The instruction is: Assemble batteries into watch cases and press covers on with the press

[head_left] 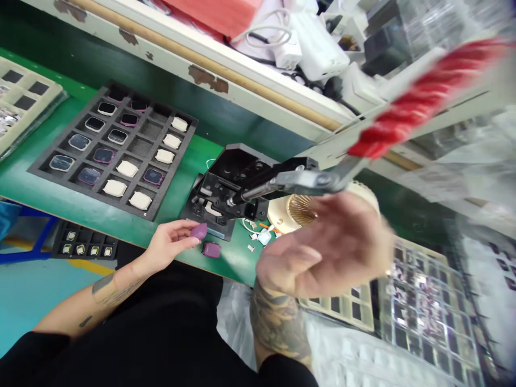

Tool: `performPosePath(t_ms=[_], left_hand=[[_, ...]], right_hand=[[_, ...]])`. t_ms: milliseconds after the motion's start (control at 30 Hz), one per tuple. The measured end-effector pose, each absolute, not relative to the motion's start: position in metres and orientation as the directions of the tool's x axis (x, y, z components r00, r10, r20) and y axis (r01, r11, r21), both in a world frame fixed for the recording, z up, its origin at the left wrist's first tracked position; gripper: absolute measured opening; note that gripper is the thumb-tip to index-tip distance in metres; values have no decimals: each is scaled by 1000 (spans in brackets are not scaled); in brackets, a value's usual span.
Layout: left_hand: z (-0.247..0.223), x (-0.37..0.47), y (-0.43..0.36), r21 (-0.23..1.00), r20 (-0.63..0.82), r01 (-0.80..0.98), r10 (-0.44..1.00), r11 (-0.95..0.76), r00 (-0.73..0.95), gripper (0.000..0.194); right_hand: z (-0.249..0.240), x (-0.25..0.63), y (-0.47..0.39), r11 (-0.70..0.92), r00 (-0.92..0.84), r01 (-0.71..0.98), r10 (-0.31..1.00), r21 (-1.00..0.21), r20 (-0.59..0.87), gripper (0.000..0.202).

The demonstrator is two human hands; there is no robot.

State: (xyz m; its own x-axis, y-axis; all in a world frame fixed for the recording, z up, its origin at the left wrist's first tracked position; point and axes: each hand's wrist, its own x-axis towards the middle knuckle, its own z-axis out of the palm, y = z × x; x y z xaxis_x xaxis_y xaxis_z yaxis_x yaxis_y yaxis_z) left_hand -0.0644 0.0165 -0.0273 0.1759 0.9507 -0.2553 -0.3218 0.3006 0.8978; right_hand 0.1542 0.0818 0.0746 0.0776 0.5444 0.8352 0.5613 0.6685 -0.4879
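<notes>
Well, the left hand (166, 244) pinches the purple piece (199, 231) by its edge — I would hold it level while the right hand (332, 247), spread open, avoids the red-handled lever (387, 129)

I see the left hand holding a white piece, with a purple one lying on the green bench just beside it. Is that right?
Not quite: the head view shows the held piece in the left hand is purple, not white. The other piece is purple and lies beside it on the green bench.
</notes>
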Motion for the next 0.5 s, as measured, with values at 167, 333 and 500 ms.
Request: performPosePath(t_ms=[167, 333, 500], left_hand=[[-27, -76, 17, 973, 158, 157, 984, -169, 80, 38], [-23, -81, 25, 810, 374, 438, 919, -390, 125, 38], [-24, -80, 27, 702, 390, 598, 911, -387, 132, 43]], right_hand=[[-1, 151, 33, 502, -150, 658, 817, -561, 556, 36], [-39, 136, 47, 385, -304, 852, 916, -356, 262, 51], [-37, 128, 66, 340, -234, 806, 935, -484, 267, 42]])
